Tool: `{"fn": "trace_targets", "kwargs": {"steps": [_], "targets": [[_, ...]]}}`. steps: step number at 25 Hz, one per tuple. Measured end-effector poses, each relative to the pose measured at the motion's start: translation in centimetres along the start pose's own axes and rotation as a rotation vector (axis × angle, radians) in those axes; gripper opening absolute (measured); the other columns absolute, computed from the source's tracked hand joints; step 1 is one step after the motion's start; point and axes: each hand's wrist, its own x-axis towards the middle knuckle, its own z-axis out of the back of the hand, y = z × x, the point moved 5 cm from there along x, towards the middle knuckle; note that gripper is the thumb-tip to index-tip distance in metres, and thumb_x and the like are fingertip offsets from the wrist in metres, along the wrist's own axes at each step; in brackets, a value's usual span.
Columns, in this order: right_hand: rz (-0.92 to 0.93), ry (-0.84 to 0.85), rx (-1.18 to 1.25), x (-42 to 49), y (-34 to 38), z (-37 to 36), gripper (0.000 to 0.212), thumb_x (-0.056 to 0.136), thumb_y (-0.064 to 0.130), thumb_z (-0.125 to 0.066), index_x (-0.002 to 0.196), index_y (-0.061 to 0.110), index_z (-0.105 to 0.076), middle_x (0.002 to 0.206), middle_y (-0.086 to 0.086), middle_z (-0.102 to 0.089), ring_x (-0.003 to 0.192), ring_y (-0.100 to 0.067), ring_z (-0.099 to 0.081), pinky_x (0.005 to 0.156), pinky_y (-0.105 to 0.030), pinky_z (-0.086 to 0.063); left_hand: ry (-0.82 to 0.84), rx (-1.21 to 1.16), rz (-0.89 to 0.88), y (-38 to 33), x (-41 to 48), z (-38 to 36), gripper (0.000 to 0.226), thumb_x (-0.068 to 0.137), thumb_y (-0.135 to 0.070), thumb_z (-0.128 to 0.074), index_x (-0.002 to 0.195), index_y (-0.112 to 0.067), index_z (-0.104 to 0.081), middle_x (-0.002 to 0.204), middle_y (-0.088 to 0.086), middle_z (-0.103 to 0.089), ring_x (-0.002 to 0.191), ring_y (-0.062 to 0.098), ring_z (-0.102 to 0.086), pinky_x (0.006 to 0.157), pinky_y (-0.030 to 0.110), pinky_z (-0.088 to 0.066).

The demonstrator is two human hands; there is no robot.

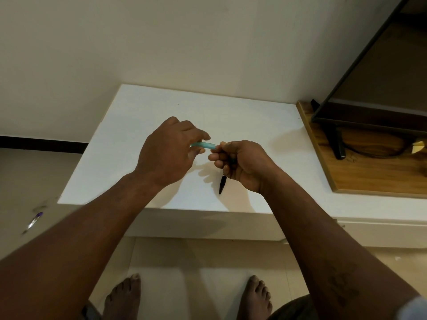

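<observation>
Teal tube [206, 144] spans the gap between two bare hands above a white tabletop [138, 121]. The left grip [168, 153] pinches the tube's left end between thumb and fingertips, which hide that end. The right grip [242, 165] meets the tube's right end with thumb and forefinger; whether they clasp it or only touch it cannot be told. The right grip's curled fingers also hold a black pen [223, 184]. Its tapered end hangs down out of the fist toward the tabletop, and whether the tip touches the surface cannot be told. Both hands are near the tabletop's middle. To the right, a dark screen [369, 93] stands on a wooden board [369, 176], with a black cable [374, 153] looping beneath it. On the floor [34, 181] at left lies a second pen [34, 221] with a purple end. Bare feet [122, 296] show on the pale tiles below. Any print on the tube or the pens is too small to read.
</observation>
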Motion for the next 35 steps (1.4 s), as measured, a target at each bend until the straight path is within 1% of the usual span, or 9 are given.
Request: {"fn": "trace_targets", "kwargs": {"steps": [2, 7, 12, 16, 19, 22, 26, 29, 35], "targets": [[0.006, 0.007, 0.002, 0.0, 0.1, 0.1, 0.028, 0.110, 0.018, -0.050, 0.102, 0.004, -0.073, 0.080, -0.006, -0.078, 0.060, -0.012, -0.066, 0.056, -0.021, -0.051, 0.006, 0.003, 0.015, 0.2, -0.1, -0.1, 0.035, 0.090, -0.025, -0.078, 0.125, -0.021, -0.074, 0.111, 0.002, -0.077, 0.097, 0.024, -0.062, 0.076, 0.036, -0.050], [0.027, -0.011, -0.016, -0.1, 0.3, 0.2, 0.027, 0.108, 0.016, -0.053, 0.105, 0.003, -0.076, 0.082, -0.006, -0.078, 0.065, -0.012, -0.066, 0.059, -0.021, -0.052, -0.002, -0.032, 0.071, 0.6, 0.1, -0.1, 0.039, 0.092, -0.026, -0.076, 0.130, -0.024, -0.070, 0.110, -0.002, -0.076, 0.098, 0.022, -0.061, 0.079, 0.036, -0.050], [0.086, -0.032, -0.043, 0.0, 0.6, 0.2, 0.023, 0.107, 0.014, -0.056, 0.102, 0.004, -0.076, 0.079, -0.004, -0.078, 0.064, -0.010, -0.065, 0.060, -0.022, -0.051, -0.003, -0.060, 0.093, 0.8, 0.2, -0.1, 0.037, 0.092, -0.027, -0.076, 0.129, -0.025, -0.071, 0.110, -0.002, -0.075, 0.099, 0.021, -0.061, 0.082, 0.033, -0.048], [0.171, -0.102, -0.131, 0.1, 0.9, 0.7, 0.016, 0.102, 0.018, -0.067, 0.099, 0.006, -0.077, 0.078, -0.002, -0.078, 0.062, -0.010, -0.063, 0.061, -0.024, -0.049, 0.008, -0.126, 0.137, 0.9, 0.1, -0.4, 0.036, 0.092, -0.026, -0.077, 0.127, -0.024, -0.072, 0.109, -0.003, -0.074, 0.100, 0.020, -0.062, 0.086, 0.031, -0.046], [0.224, -0.153, -0.179, 0.3, 1.1, 1.0, 0.014, 0.099, 0.020, -0.073, 0.099, 0.007, -0.078, 0.077, -0.001, -0.076, 0.060, -0.012, -0.058, 0.056, -0.024, -0.045, 0.030, -0.190, 0.171, 0.8, 0.1, -0.6, 0.029, 0.093, -0.025, -0.076, 0.122, -0.023, -0.075, 0.109, -0.003, -0.073, 0.100, 0.018, -0.064, 0.088, 0.033, -0.051], [0.264, -0.200, -0.205, 0.5, 1.4, 1.3, 0.014, 0.096, 0.022, -0.076, 0.094, 0.008, -0.078, 0.077, -0.001, -0.074, 0.055, -0.012, -0.053, 0.049, -0.022, -0.043, 0.049, -0.257, 0.230, 0.8, 0.0, -1.0, 0.022, 0.092, -0.026, -0.076, 0.114, -0.023, -0.077, 0.107, -0.005, -0.073, 0.095, 0.016, -0.064, 0.086, 0.035, -0.055], [0.291, -0.215, -0.201, 0.7, 1.5, 1.7, 0.012, 0.092, 0.024, -0.079, 0.091, 0.012, -0.080, 0.069, 0.005, -0.075, 0.049, -0.010, -0.049, 0.045, -0.019, -0.040, 0.056, -0.346, 0.323, 1.3, -0.1, -1.3, 0.018, 0.091, -0.026, -0.078, 0.109, -0.027, -0.077, 0.104, -0.008, -0.072, 0.089, 0.014, -0.063, 0.080, 0.027, -0.050], [0.303, -0.211, -0.182, 0.8, 1.5, 1.8, 0.011, 0.090, 0.023, -0.081, 0.090, 0.012, -0.080, 0.066, 0.006, -0.074, 0.043, -0.007, -0.045, 0.043, -0.018, -0.037, 0.069, -0.372, 0.356, 1.4, -0.1, -1.3, 0.017, 0.091, -0.026, -0.078, 0.108, -0.028, -0.076, 0.103, -0.009, -0.072, 0.089, 0.013, -0.063, 0.077, 0.023, -0.045], [0.326, -0.225, -0.179, 0.7, 1.7, 1.9, 0.009, 0.091, 0.022, -0.081, 0.089, 0.014, -0.081, 0.067, 0.006, -0.075, 0.041, -0.005, -0.045, 0.043, -0.019, -0.038, 0.090, -0.389, 0.368, 1.4, -0.2, -1.3, 0.016, 0.090, -0.025, -0.078, 0.105, -0.029, -0.076, 0.098, -0.013, -0.071, 0.086, 0.012, -0.067, 0.077, 0.026, -0.049]]}}
